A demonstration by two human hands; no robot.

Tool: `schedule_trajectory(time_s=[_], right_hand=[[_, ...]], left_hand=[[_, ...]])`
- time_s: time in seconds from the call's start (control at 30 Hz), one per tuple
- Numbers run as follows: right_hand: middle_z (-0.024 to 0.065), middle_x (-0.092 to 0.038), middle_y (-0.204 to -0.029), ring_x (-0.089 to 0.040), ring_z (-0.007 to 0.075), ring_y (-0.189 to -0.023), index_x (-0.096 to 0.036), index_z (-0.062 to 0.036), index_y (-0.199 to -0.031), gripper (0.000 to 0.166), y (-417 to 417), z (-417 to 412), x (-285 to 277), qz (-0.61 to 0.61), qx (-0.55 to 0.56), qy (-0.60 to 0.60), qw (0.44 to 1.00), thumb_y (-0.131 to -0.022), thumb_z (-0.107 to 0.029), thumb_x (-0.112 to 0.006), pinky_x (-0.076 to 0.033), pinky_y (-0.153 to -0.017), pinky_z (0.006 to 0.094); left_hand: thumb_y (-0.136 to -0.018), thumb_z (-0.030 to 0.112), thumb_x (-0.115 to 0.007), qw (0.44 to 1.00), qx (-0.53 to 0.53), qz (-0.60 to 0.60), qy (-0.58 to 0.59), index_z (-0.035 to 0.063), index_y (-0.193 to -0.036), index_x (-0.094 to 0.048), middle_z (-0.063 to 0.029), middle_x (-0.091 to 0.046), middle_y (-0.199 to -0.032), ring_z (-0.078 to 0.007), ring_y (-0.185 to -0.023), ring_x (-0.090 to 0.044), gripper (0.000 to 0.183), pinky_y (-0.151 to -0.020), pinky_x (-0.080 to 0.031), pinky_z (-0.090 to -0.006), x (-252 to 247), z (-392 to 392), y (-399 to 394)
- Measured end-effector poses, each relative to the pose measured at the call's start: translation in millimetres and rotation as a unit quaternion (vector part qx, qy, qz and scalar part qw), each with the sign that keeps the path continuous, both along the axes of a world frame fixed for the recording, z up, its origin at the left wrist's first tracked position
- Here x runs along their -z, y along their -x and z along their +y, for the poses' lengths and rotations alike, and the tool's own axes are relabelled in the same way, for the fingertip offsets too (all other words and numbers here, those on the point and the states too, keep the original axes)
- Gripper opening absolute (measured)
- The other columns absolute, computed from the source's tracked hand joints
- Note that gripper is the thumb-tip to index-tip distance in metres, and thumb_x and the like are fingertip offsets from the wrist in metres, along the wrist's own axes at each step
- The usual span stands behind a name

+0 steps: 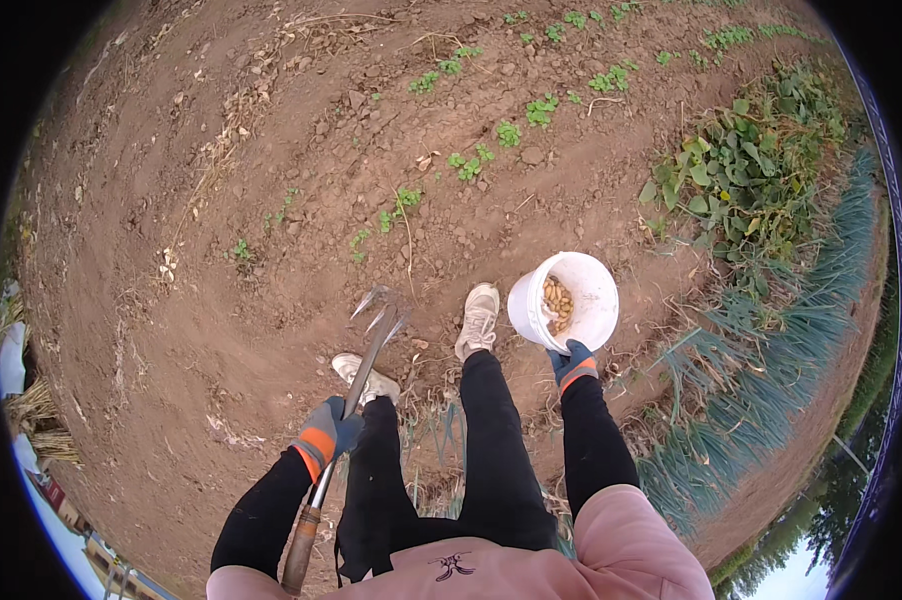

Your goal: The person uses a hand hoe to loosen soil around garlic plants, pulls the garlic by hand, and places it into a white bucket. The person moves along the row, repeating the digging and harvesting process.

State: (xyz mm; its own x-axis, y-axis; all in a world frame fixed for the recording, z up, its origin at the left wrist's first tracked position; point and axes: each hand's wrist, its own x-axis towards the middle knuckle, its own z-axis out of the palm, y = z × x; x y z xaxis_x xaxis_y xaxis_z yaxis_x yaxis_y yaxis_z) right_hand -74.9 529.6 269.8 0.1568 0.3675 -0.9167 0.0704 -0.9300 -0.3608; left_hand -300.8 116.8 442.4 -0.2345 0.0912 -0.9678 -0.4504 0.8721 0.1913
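My left hand [328, 435], in a grey-blue work glove with an orange cuff band, is closed around the shaft of a pronged hoe [368, 360]. The hoe's pointed metal tines [380, 309] hang over the soil near my left shoe, and its wooden grip [300, 551] runs back under my forearm. My right hand [572, 364], gloved alike, grips the near rim of a white plastic bucket [595, 296]. Tipped sideways in view, the bucket holds a small heap of tan produce [558, 305] that looks like unshelled peanuts. My right fingers are partly hidden behind the rim.
Loose brown soil [218, 322] spreads ahead, with small green seedlings [508, 134] in broken rows. Leafy vines [743, 169] and a dense row of green onions [781, 375] stand along the right. Dry stalks [230, 135] lie on the left. My shoes [479, 319] are on the soil.
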Motion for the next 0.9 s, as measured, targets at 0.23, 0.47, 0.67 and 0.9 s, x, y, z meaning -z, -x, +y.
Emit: schedule_trajectory(time_s=[0.23, 0.47, 0.67, 0.9], right_hand=[[0.0131, -0.059, -0.11, -0.061, 0.0267, -0.09, -0.043, -0.0091, -0.128, 0.043, 20.9, 24.8, 94.3, 0.04, 0.073, 0.011, 0.996, -0.09, -0.023, -0.059, -0.056, -0.078, 0.037], [0.0245, -0.051, -0.115, -0.06, 0.0366, -0.098, -0.038, 0.0013, -0.126, 0.058, 23.8, 15.4, 90.9, -0.058, -0.046, 0.149, 0.986, -0.088, -0.036, -0.06, -0.055, -0.078, 0.0442], [0.0152, -0.065, -0.099, -0.067, 0.0239, -0.082, -0.051, -0.0008, -0.117, 0.055, 136.9, -24.6, 13.2, 0.083, -0.4, 0.169, 0.897, -0.09, -0.049, -0.052, -0.054, -0.063, 0.0303], [0.0055, -0.059, -0.077, -0.056, 0.0143, -0.063, -0.056, -0.0024, -0.097, 0.028, 372.7, -85.5, -10.9, 0.287, -0.283, 0.033, 0.915, -0.089, -0.028, -0.061, -0.05, -0.056, 0.0331]], left_hand=[[-0.081, 0.012, -0.063, 0.965, -0.144, 0.022, -0.218, -0.0011, -0.125, -0.045, -0.0045, -0.056, -0.078, -0.011, -0.057, -0.056, 0.049, -0.049, -0.047, -0.0266, 41.8, 144.3, 132.3], [-0.078, 0.007, -0.068, 0.981, -0.135, 0.05, -0.127, 0.0025, -0.132, -0.042, -0.0031, -0.055, -0.081, -0.0111, -0.058, -0.052, 0.06, -0.049, -0.045, -0.028, 65.3, 178.0, 145.8], [-0.078, 0.014, -0.068, 0.965, -0.135, 0.042, -0.22, 0.0019, -0.126, -0.047, -0.0062, -0.057, -0.077, -0.012, -0.06, -0.054, 0.054, -0.051, -0.045, -0.0292, 94.7, 210.6, 168.0], [-0.071, 0.023, -0.073, 0.936, 0.142, 0.261, -0.187, 0.0015, -0.128, -0.039, -0.0166, -0.066, -0.094, -0.0292, -0.078, -0.064, 0.07, -0.072, -0.05, -0.0393, 104.9, 217.3, 161.9]])
